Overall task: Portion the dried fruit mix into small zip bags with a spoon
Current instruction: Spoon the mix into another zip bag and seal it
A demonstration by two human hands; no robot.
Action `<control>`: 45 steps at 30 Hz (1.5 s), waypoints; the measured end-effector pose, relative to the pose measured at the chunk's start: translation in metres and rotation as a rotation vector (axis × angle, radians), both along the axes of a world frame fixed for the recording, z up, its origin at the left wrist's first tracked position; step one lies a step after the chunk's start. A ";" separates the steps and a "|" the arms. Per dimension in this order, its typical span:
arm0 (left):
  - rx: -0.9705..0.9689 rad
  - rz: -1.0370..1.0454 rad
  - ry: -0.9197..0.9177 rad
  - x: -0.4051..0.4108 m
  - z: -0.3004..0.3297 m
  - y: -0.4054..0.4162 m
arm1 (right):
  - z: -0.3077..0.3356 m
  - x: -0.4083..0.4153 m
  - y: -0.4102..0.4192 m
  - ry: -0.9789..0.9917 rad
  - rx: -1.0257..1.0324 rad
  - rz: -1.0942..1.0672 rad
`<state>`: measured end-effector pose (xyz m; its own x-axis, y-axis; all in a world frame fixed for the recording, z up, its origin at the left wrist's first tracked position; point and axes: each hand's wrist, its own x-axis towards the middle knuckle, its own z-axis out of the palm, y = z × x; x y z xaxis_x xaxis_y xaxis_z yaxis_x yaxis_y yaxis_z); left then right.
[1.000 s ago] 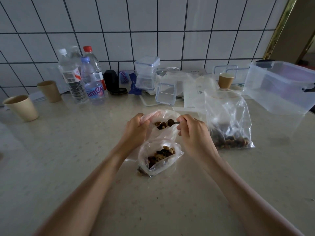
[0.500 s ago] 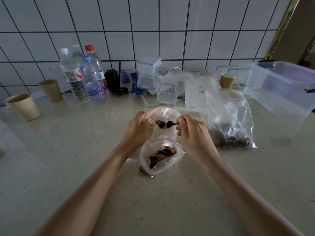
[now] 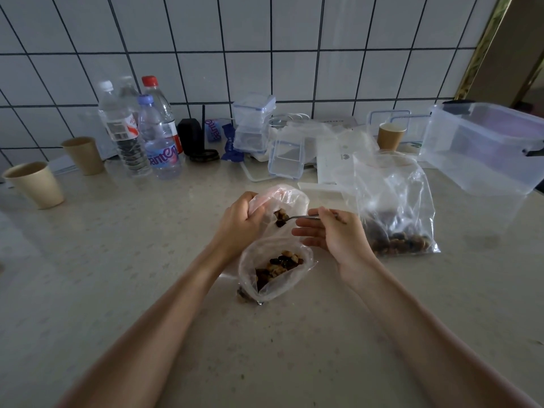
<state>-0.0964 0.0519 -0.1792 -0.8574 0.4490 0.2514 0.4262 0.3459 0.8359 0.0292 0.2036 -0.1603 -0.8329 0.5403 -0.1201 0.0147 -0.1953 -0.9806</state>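
**Spooning dried fruit mix at the mouth of a small zip bag**

Holding the small zip bag (image 3: 278, 260) as my landmark, I saw it resting on the beige countertop (image 3: 117, 260), its mouth gaping upward and a layer of dried fruit mix (image 3: 278, 265) lying inside. My left hand (image 3: 240, 223) was just behind and left of the bag's filled part, its fingers curled round the bunched upper plastic and gripping it. My right hand (image 3: 332, 234) was just to the right of the bag, pinching the handle of a metal spoon (image 3: 297, 218) between thumb and forefinger, while its other fingers stretched out loosely toward the bag. The spoon's bowl, loaded with a few pieces of the mix, sat at the bag's raised opening, close beside my left fingers.

Right of the small bag, beyond my right hand, stood a large clear bag (image 3: 394, 207) with more mix pooled in its bottom. Farther right sat a big clear storage tub (image 3: 485, 148). Behind the small bag stood small clip-lid containers (image 3: 284, 159), with a brown paper cup (image 3: 391, 136) off to the right behind the large bag. Behind and left stood several water bottles (image 3: 141, 134) against the tiled wall (image 3: 265, 54), and two more paper cups (image 3: 35, 184) stood farther left.
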 end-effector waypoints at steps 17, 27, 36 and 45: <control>-0.033 0.008 0.061 0.004 0.000 -0.004 | 0.003 0.005 0.016 -0.006 -0.202 0.052; -0.033 0.064 0.121 -0.002 -0.004 -0.003 | 0.008 0.008 0.018 -0.023 -0.213 0.067; -0.039 0.096 0.142 -0.003 -0.003 -0.005 | 0.013 0.012 0.025 -0.032 -0.221 0.077; -0.078 0.072 0.035 -0.009 0.011 -0.014 | 0.020 0.016 0.029 0.017 -0.161 0.080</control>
<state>-0.1054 0.0374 -0.1680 -0.8794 0.4060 0.2486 0.4264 0.4397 0.7904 0.0455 0.2326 -0.1406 -0.8753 0.4467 -0.1854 0.0203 -0.3491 -0.9369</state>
